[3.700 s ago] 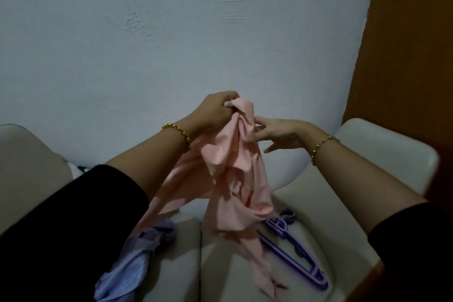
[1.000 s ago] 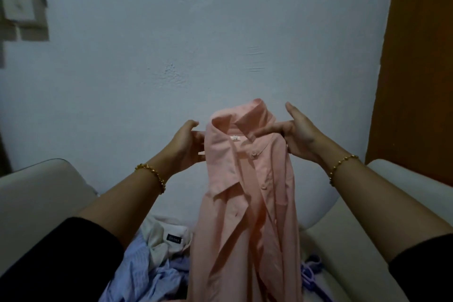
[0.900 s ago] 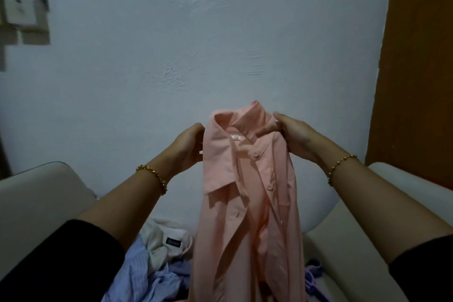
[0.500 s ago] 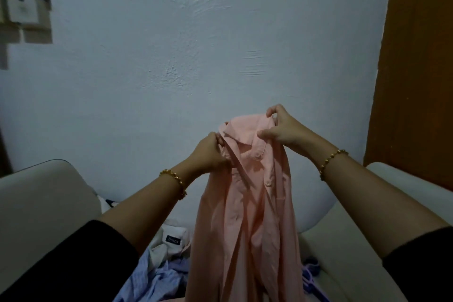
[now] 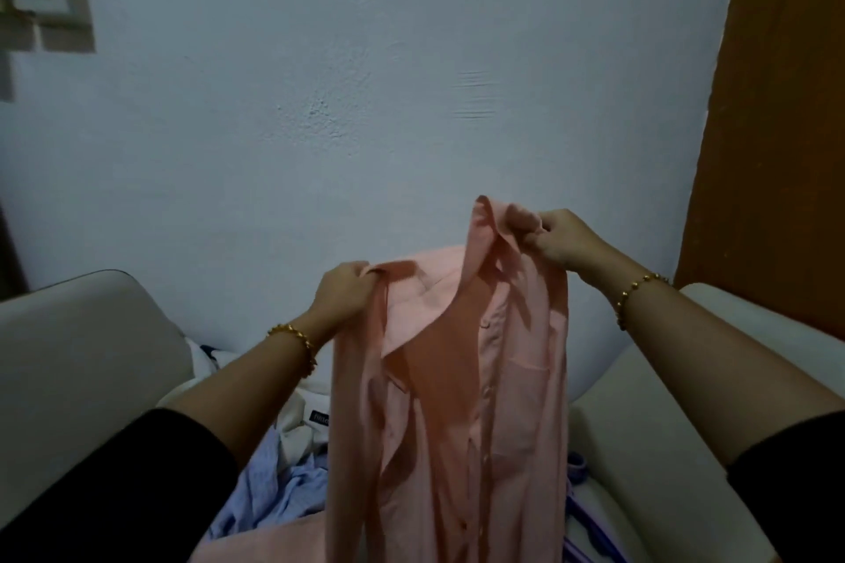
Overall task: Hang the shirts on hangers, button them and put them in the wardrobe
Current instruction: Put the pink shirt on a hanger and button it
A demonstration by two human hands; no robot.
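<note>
The limp salmon-pink shirt is being held up at six o'clock, its collar end gripped by the curled left hand and right hand. Spreading is needed before the purple plastic hanger at five o'clock is inserted.

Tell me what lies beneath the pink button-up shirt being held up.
Beneath the pink button-up shirt, a pale blue striped shirt, a cream garment with a dark label and part of a purple plastic hanger show; the hanger's rest is covered.
</note>
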